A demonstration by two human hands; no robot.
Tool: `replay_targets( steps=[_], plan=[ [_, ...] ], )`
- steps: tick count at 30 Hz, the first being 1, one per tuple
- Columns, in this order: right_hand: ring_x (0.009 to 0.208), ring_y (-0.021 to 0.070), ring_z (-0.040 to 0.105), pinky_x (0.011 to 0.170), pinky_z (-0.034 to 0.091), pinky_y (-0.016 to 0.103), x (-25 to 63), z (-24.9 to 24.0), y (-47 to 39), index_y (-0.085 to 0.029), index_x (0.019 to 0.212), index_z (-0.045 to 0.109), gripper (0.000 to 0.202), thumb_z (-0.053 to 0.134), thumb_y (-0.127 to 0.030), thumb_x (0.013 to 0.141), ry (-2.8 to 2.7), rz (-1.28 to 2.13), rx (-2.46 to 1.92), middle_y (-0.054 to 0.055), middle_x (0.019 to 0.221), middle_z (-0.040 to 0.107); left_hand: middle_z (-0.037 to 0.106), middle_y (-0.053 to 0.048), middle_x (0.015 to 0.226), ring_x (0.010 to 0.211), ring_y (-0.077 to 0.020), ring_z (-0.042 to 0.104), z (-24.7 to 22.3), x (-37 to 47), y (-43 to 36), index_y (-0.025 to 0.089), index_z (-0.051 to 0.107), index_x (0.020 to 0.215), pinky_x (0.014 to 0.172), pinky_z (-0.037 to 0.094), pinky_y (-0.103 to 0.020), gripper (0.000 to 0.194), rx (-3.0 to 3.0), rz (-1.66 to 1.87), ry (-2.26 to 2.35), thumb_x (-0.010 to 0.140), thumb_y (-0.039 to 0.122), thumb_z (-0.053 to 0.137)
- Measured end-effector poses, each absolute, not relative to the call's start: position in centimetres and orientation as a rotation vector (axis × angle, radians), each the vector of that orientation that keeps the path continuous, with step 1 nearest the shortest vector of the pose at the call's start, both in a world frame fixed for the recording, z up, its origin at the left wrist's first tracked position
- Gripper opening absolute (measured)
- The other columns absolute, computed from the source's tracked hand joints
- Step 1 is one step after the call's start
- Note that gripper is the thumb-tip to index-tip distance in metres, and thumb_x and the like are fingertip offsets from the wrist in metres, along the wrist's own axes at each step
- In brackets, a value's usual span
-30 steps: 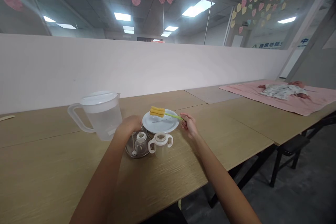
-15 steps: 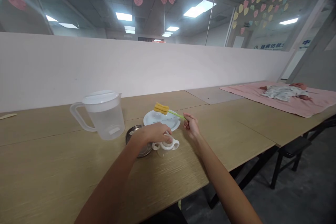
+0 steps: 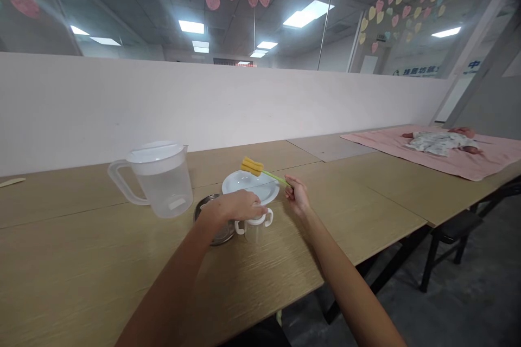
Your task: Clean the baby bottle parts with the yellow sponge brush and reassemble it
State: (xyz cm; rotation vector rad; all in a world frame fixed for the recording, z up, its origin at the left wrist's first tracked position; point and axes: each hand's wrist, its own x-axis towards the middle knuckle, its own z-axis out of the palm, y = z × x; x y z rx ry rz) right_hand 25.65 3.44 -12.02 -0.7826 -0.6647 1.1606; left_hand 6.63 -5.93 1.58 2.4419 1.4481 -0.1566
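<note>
My left hand [image 3: 243, 205] is closed over the top of a small clear baby bottle [image 3: 254, 232] with two white handles. The bottle is close to upright, near the table's front; my fingers hide its upper end. In my right hand [image 3: 298, 195] is the thin green handle of a bottle brush [image 3: 252, 166]. Its yellow sponge head points left, above a white bowl [image 3: 268, 193]. Partly under my left wrist lies a round metal dish [image 3: 223, 236], beside the bottle.
A clear plastic pitcher [image 3: 166, 187] with a lid stands on the left of the wooden table [image 3: 101, 260]. Far right, a baby doll [image 3: 435, 142] lies on a pink cloth [image 3: 378, 146]. A flat pale stick [image 3: 12, 182] is at the far left. A black stool [image 3: 456, 230] stands beyond the table edge.
The baby bottle has tipped from a slant to nearly upright and shifted slightly left, with my left hand still on it. The brush's sponge head has moved slightly right and up.
</note>
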Motion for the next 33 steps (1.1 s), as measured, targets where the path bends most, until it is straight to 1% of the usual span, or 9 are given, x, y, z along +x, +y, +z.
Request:
replay_targets(
  steps=[2,5,8,11,14,17,22,25,33],
  plan=[
    [0.035,0.0041,0.023,0.036,0.026,0.018,25.6,-11.9,3.4,-0.02,0.082,0.06,0.026,0.07,-0.028,0.059,-0.65,1.169,-0.779,-0.012,0.039,0.028,0.066,-0.006,0.09,0.074,-0.0192,0.061,1.3,6.9,-5.9,0.018,0.06,0.091,0.054,0.038,-0.025,0.039,2.443,-0.218,1.434,0.074,0.052,0.051],
    [0.035,0.0037,0.023,0.036,0.026,0.017,25.6,-11.9,3.3,-0.019,0.082,0.06,0.026,0.07,-0.027,0.059,-0.636,1.178,-0.775,-0.012,0.039,0.029,0.065,-0.007,0.094,0.079,-0.0209,0.06,0.4,7.4,-5.5,0.017,0.059,0.093,0.055,0.037,-0.026,0.04,2.534,-0.278,1.403,0.064,0.044,0.063],
    [0.035,0.0035,0.023,0.036,0.026,0.016,25.6,-11.9,3.3,-0.019,0.083,0.059,0.027,0.069,-0.027,0.059,-0.627,1.185,-0.771,-0.012,0.039,0.031,0.064,-0.005,0.097,0.082,-0.02,0.059,0.0,7.5,-5.2,0.019,0.056,0.102,0.057,0.037,-0.025,0.044,2.581,-0.242,1.334,0.062,0.037,0.065],
    [0.036,0.0034,0.022,0.036,0.025,0.016,25.7,-11.9,3.3,-0.019,0.083,0.059,0.027,0.069,-0.027,0.059,-0.623,1.192,-0.762,-0.012,0.04,0.031,0.063,-0.002,0.094,0.077,-0.018,0.058,0.6,7.2,-5.5,0.022,0.051,0.109,0.057,0.037,-0.025,0.051,2.563,-0.138,1.308,0.062,0.039,0.065],
    [0.035,0.0035,0.022,0.035,0.025,0.017,25.8,-11.9,3.3,-0.019,0.083,0.058,0.028,0.07,-0.027,0.06,-0.618,1.208,-0.741,-0.012,0.04,0.031,0.062,0.0,0.09,0.073,-0.0169,0.057,1.9,6.6,-6.1,0.024,0.049,0.109,0.058,0.038,-0.025,0.051,2.534,0.022,1.3,0.065,0.047,0.062],
    [0.035,0.0035,0.022,0.035,0.025,0.016,25.9,-11.9,3.4,-0.02,0.082,0.057,0.027,0.07,-0.027,0.06,-0.603,1.226,-0.717,-0.013,0.04,0.03,0.061,0.0,0.094,0.079,-0.0176,0.057,3.1,5.9,-6.2,0.024,0.049,0.108,0.062,0.04,-0.024,0.05,2.506,0.268,1.268,0.067,0.049,0.061],
    [0.034,0.0025,0.021,0.034,0.024,0.015,26.0,-11.7,3.3,-0.019,0.083,0.055,0.025,0.07,-0.025,0.064,-0.575,1.275,-0.654,-0.014,0.04,0.027,0.059,-0.001,0.108,0.095,-0.02,0.056,3.0,4.7,-4.7,0.023,0.053,0.106,0.079,0.044,-0.029,0.043,2.532,0.895,1.174,0.068,0.039,0.063],
    [0.034,0.0022,0.02,0.033,0.023,0.014,26.0,-11.3,3.0,-0.02,0.082,0.053,0.023,0.069,-0.024,0.067,-0.543,1.317,-0.591,-0.014,0.041,0.026,0.058,-0.002,0.111,0.102,-0.0208,0.054,2.3,4.1,-3.3,0.024,0.056,0.107,0.085,0.043,-0.031,0.041,2.558,1.159,1.235,0.068,0.034,0.064],
    [0.034,0.0019,0.02,0.033,0.022,0.013,25.7,-10.5,2.1,-0.019,0.083,0.053,0.023,0.069,-0.024,0.067,-0.616,1.415,-0.459,-0.013,0.041,0.028,0.061,-0.008,0.112,0.105,-0.0262,0.053,1.3,2.5,-1.2,0.019,0.053,0.117,0.09,0.04,-0.038,0.048,2.78,1.222,1.667,0.07,0.028,0.062]
  ],
)
